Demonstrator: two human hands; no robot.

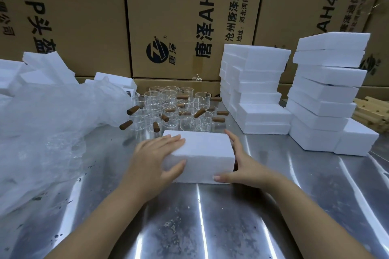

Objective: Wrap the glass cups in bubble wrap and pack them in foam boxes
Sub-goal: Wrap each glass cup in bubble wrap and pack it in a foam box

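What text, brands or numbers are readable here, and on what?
"唐泽AH4.0", sideways, cut off: middle carton.
"沧州唐泽通信科", cut off: same carton.
"地址:河北河间经济开", cut off: same carton.
"唐泽" by round logo: same carton.
"0-P头", rest unclear: left carton.
"AH4.0-": right carton; smaller lines blurred.
Foam box, foam stacks: none.

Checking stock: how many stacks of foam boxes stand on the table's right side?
2: a shorter stack right of the glass cups, a taller stack at the far right; others may hide behind.
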